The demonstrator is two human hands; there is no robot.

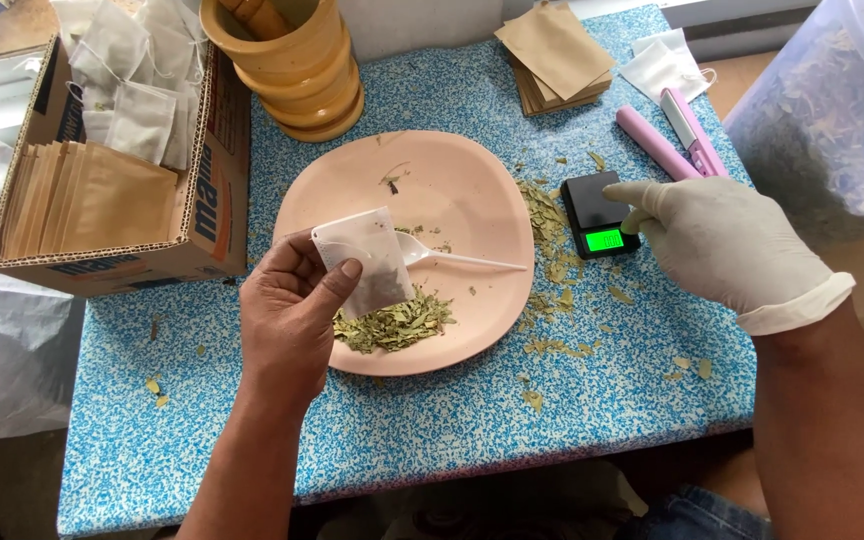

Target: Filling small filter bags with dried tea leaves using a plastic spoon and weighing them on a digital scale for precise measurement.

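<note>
**Left hand holds filter bag over plate; gloved right hand at pocket scale**

Head view. The small white filter bag (367,258) is held above the near-left part of the pink plate (472,175). Its long axis runs roughly up and down the frame, tilted slightly, with the top edge toward the far side of the table. Dark contents show through its lower half.

The left hand (287,320), bare, is closed on the bag: thumb pressed on the front face, fingers curled behind it. It holds nothing else.

The right hand (717,245) wears a white glove. Its fingers are loosely bent, narrow rather than spread, and the fingertips touch the right edge of the small black scale (597,205), beside its lit green display. The hand grips nothing.

A white plastic spoon (452,258) lies on the plate, bowl just beside the bag, handle pointing right. A heap of dried green leaves (397,325) sits on the plate's near edge, below the bag; loose leaves lie scattered between plate and scale on the blue speckled table cover (452,420).

A cardboard box (202,215) of bags and brown envelopes stands at far left.
</note>
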